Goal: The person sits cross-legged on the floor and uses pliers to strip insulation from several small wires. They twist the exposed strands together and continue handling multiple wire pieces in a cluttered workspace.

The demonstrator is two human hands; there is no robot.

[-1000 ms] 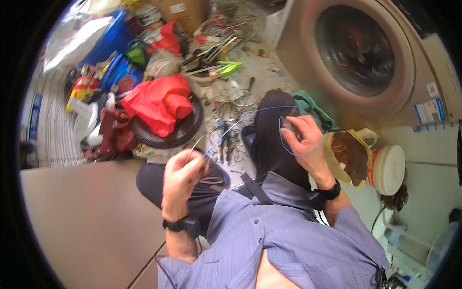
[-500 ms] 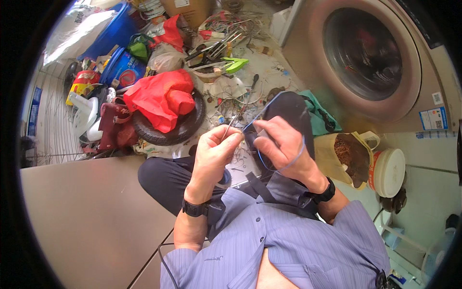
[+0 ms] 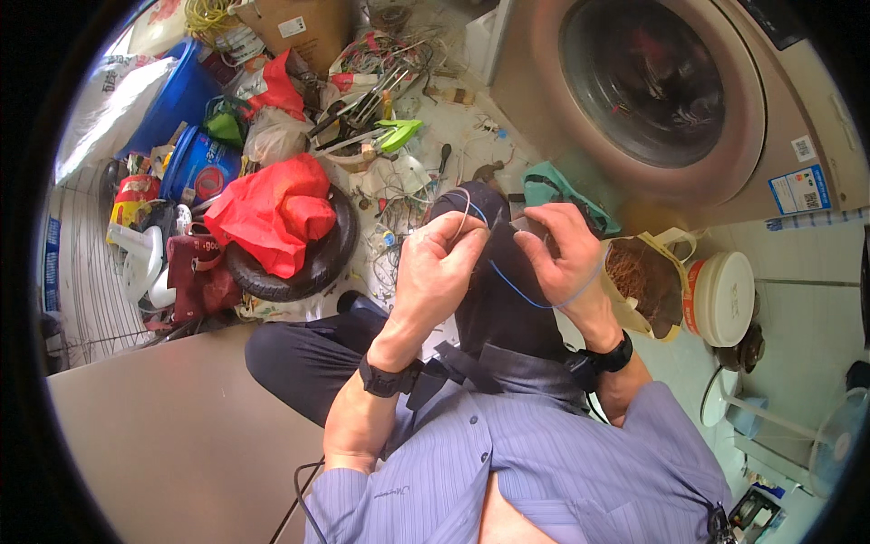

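Observation:
My left hand (image 3: 441,263) is closed in a pinch on a thin wire, which shows reddish on one side of the fingertips and blue on the other. A loop of blue wire (image 3: 518,292) hangs below the gap between my hands and runs across my right palm. Between thumb and forefinger of my right hand (image 3: 573,258) is a small flat grey tool (image 3: 527,227), its kind mostly hidden by the fingers. Its tip points toward my left fingertips, a short way apart. Both hands are above my dark-trousered knee (image 3: 498,313).
A red bag (image 3: 276,213) lies over a black tyre (image 3: 340,249) at left. Wire scraps and tools litter the floor ahead. A washing machine (image 3: 535,136) stands at the right, with a bag of copper-coloured strands (image 3: 636,276) and a white lidded bucket (image 3: 728,299) nearer me.
My hands have moved apart, and the right one has opened out somewhat around the grey tool. The wire at my left fingertips now curves up and over. The view has shifted slightly.

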